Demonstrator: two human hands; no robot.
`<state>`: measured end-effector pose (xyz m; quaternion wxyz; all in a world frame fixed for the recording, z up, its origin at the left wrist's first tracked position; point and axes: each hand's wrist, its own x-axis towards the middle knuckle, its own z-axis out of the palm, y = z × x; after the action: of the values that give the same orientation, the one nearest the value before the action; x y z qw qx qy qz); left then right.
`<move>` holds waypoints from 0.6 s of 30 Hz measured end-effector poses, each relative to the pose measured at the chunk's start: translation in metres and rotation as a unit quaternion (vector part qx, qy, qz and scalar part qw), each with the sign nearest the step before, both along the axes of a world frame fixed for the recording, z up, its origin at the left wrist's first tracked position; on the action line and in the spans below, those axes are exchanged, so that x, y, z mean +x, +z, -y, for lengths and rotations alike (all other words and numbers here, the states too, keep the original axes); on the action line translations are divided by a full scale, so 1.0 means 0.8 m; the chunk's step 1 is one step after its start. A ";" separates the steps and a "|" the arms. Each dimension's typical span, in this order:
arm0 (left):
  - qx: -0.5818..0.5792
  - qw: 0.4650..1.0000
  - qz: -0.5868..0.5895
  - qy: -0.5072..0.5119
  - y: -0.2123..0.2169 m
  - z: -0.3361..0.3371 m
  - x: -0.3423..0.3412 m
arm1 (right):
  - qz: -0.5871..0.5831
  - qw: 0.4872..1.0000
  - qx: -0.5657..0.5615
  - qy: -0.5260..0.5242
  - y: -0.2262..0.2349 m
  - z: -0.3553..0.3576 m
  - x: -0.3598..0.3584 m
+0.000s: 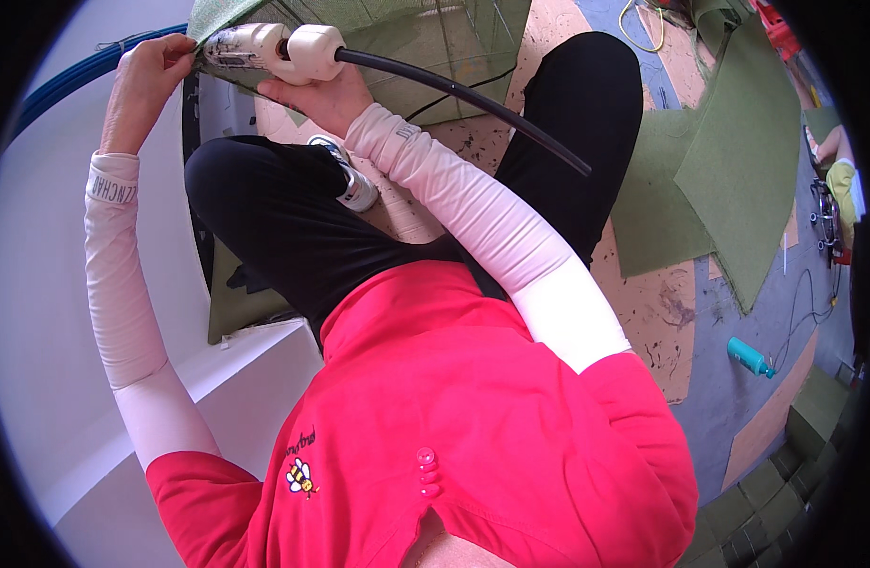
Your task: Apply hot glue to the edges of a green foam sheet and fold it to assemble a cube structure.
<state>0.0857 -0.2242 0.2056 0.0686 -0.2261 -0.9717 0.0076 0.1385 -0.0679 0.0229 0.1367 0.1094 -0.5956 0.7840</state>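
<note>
A green mesh cloth covers a wire frame at the top of the view. My left hand is closed on the edge of that cloth, pinching it between thumb and fingers. Close to its fingertips lies the front end of a white hand-held air tool with dark smudges. My right hand is closed around this tool from below, its thumb pointing toward the left hand. A black hose runs from the tool's rounded back end over my knee. The tool's working tip is hidden by the cloth and my fingers.
Green cloth pieces lie to the right over stained cardboard. A teal bottle rests on its side on the grey floor. Blue tubing passes along a white surface at left. Part of another person shows at far right.
</note>
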 end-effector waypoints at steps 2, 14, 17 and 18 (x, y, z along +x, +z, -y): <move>0.001 1.000 -0.001 -0.001 0.000 0.001 -0.001 | 0.006 1.000 -0.006 0.003 0.001 -0.001 0.002; 0.005 1.000 -0.008 -0.005 0.001 0.000 0.001 | 0.044 0.998 -0.019 0.035 0.003 0.001 -0.003; 0.012 1.000 -0.011 -0.014 0.001 0.000 0.000 | 0.026 0.999 -0.039 0.025 0.001 0.003 -0.004; 0.013 1.000 -0.008 -0.014 0.002 0.000 0.000 | 0.027 0.998 -0.044 0.025 0.002 0.002 -0.003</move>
<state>0.0860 -0.2238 0.2069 0.0797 -0.2384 -0.9679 -0.0044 0.1364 -0.0698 0.0249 0.1054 0.0971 -0.5614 0.8150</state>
